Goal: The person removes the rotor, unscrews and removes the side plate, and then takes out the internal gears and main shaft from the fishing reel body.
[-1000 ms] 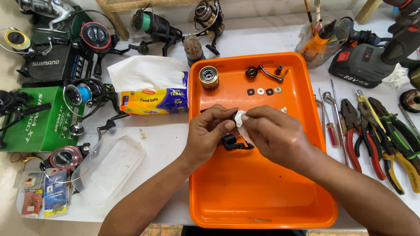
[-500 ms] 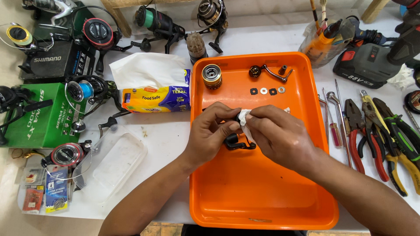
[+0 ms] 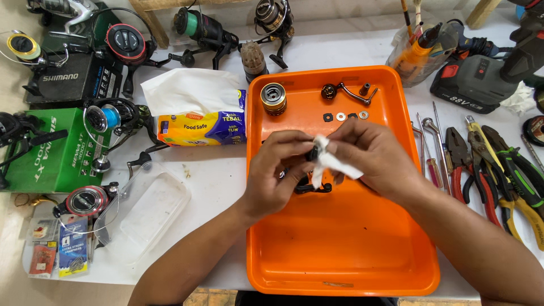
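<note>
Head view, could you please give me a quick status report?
Left hand grips black reel part. Right hand presses white tissue on it. Both over orange tray. Nothing in the way.

A gold spool [image 3: 273,97], a crank handle [image 3: 347,92] and small washers [image 3: 345,116] lie at the far end of the orange tray [image 3: 340,255]. Left of it on the counter [image 3: 226,187] sit a tissue pack [image 3: 201,126], a green box [image 3: 54,148] and a clear plastic lid [image 3: 150,207]. Pliers [image 3: 498,170] lie to the right, with spinning reels [image 3: 204,28] along the far edge.
</note>
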